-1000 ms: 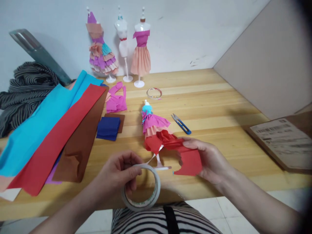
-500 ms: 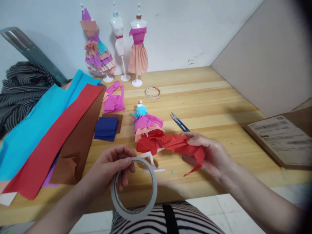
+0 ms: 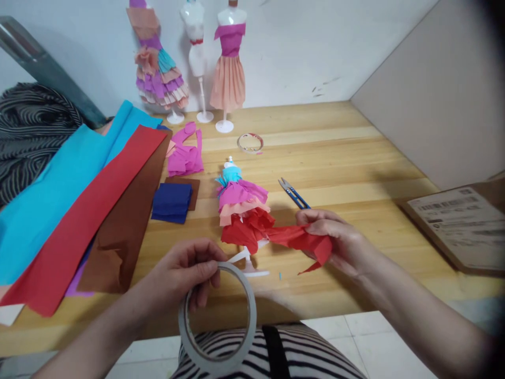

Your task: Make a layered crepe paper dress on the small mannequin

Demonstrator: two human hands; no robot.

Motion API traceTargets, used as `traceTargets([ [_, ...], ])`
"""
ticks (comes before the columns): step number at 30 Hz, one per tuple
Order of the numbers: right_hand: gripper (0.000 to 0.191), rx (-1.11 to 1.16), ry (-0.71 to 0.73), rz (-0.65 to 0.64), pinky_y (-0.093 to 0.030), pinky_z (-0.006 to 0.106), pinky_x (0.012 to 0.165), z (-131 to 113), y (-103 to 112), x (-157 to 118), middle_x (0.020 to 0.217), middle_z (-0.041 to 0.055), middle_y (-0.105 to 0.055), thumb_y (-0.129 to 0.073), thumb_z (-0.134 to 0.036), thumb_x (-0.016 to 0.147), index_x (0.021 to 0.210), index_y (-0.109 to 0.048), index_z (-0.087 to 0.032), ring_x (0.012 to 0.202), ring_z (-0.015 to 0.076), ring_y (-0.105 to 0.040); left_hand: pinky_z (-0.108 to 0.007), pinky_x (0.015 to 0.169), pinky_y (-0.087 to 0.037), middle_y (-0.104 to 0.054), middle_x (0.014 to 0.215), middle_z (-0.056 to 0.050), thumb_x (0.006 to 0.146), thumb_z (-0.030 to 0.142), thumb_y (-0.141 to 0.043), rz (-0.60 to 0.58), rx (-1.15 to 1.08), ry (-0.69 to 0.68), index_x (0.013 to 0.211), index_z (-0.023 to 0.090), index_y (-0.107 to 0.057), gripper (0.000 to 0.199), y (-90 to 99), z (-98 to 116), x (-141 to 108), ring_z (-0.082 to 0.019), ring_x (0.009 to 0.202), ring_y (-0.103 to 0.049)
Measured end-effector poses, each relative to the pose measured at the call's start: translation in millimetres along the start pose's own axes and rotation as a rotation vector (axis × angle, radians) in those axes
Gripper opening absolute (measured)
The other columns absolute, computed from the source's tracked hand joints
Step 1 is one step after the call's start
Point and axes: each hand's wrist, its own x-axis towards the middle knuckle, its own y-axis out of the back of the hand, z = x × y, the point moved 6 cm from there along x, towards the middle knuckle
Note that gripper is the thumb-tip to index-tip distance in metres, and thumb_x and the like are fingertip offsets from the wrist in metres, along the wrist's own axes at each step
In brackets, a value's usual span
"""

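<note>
My left hand (image 3: 199, 273) grips the tape roll (image 3: 250, 321) near the small dressed mannequin (image 3: 242, 197), probably keeping its strip reachable, while my right (image 3: 339, 239) pinches the red paper (image 3: 295, 237), seemingly holding it outstretched from the skirt.

Hands (image 3: 197, 276): 2. Mannequins (image 3: 197, 61): 4, with 3 by the wall, 1 nearer the hands. Rolls of tape (image 3: 251, 316): 2, one large, one small. Thread snips (image 3: 294, 193): 1 pair. Labelled cardboard box (image 3: 457, 226): 1. Stack of blue squares (image 3: 171, 201): 1. Long red sheet (image 3: 84, 216): 1. Long brown sheet (image 3: 126, 231): 1.
</note>
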Motion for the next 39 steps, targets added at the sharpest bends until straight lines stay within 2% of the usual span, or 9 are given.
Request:
traceTargets([
  [5, 0.02, -0.34, 0.183, 0.015, -0.028, 0.023, 0.042, -10, 10, -6, 0.053, -0.0009, -0.05, -0.068, -0.035, 0.063, 0.062, -0.056, -0.018, 0.046, 0.0096, -0.042, -0.013, 0.036, -0.034, -0.06, 0.064, 0.003, 0.073, 0.043, -0.07, -0.005, 0.018, 0.029, 0.083, 0.016, -0.058, 0.031, -8.4, -3, 0, -0.004, 0.039, -0.05],
  [9, 0.005, -0.738, 0.798, 0.243, -0.039, 0.028, 0.057, -51, -5, -45, 0.069, 0.0017, -0.058, -0.067, -0.023, 0.076, 0.08, -0.064, -0.022, 0.064, 0.0147, -0.052, -0.013, 0.035, -0.037, -0.06, 0.065, 0.003, 0.071, 0.043, -0.069, -0.008, -0.005, 0.073, 0.086, 0.017, -0.057, 0.032, -22.2, -10, 1, -0.004, 0.038, -0.05],
  [11, 0.01, -0.866, 1.001, 0.088, -0.038, 0.029, 0.055, -58, -34, -62, 0.066, 0.0011, -0.057, -0.064, -0.017, 0.08, 0.086, -0.066, -0.023, 0.06, 0.0142, -0.05, -0.014, 0.034, -0.038, -0.06, 0.065, 0.004, 0.069, 0.042, -0.07, -0.02, -0.034, 0.074, 0.087, 0.017, -0.056, 0.034, -29.2, -13, 4, -0.005, 0.037, -0.05],
  [14, 0.009, -1.162, 1.079, -0.157, -0.038, 0.029, 0.057, -52, -75, -65, 0.062, 0.0012, -0.057, -0.06, -0.021, 0.085, 0.086, -0.069, -0.021, 0.058, 0.0137, -0.05, -0.014, 0.033, -0.039, -0.06, 0.063, 0.004, 0.068, 0.04, -0.07, -0.023, -0.08, 0.046, 0.087, 0.016, -0.055, 0.034, -36.5, -15, 8, -0.005, 0.036, -0.051],
  [21, 0.025, -1.616, 0.932, -0.121, -0.033, 0.03, 0.059, -35, -92, -35, 0.061, 0.0049, -0.062, -0.056, -0.022, 0.085, 0.063, -0.066, -0.016, 0.059, 0.016, -0.053, -0.015, 0.031, -0.04, -0.062, 0.064, 0.003, 0.067, 0.035, -0.07, -0.015, -0.137, -0.007, 0.09, 0.015, -0.055, 0.034, -40.7, -18, 10, -0.006, 0.036, -0.052],
  [26, 0.024, -1.623, 0.779, -0.155, -0.029, 0.027, 0.054, -33, -92, -31, 0.061, 0.0037, -0.062, -0.057, -0.027, 0.084, 0.064, -0.067, -0.017, 0.056, 0.0139, -0.053, -0.014, 0.032, -0.041, -0.062, 0.065, 0.003, 0.069, 0.034, -0.068, -0.052, -0.143, -0.048, 0.083, 0.016, -0.053, 0.027, -43.1, -15, 10, -0.005, 0.036, -0.052],
  [32, 0.025, -1.629, 0.748, -0.129, -0.028, 0.026, 0.054, -34, -90, -24, 0.06, 0.0025, -0.06, -0.05, -0.013, 0.082, 0.06, -0.062, -0.016, 0.055, 0.0119, -0.051, -0.014, 0.032, -0.042, -0.062, 0.066, 0.003, 0.069, 0.032, -0.066, -0.067, -0.152, -0.068, 0.083, 0.015, -0.054, 0.025, -44.1, -12, 10, -0.005, 0.036, -0.052],
  [36, 0.03, -1.502, 0.642, -0.19, -0.025, 0.025, 0.051, -37, -86, -25, 0.055, -0.0006, -0.056, -0.049, -0.024, 0.088, 0.062, -0.061, -0.018, 0.048, 0.009, -0.045, -0.014, 0.033, -0.042, -0.062, 0.066, 0.003, 0.071, 0.03, -0.065, -0.055, -0.154, -0.072, 0.084, 0.015, -0.055, 0.022, -42.1, -14, 8, -0.005, 0.036, -0.052],
  [39, 0.036, -1.584, 0.529, -0.204, -0.018, 0.026, 0.047, -35, -88, -27, 0.045, -0.0028, -0.046, -0.054, -0.038, 0.087, 0.057, -0.058, -0.018, 0.041, 0.0082, -0.033, -0.013, 0.034, -0.041, -0.062, 0.067, 0.003, 0.073, 0.028, -0.063, -0.027, -0.123, -0.088, 0.082, 0.014, -0.058, 0.017, -41.6, -14, 7, -0.004, 0.038, -0.053],
])
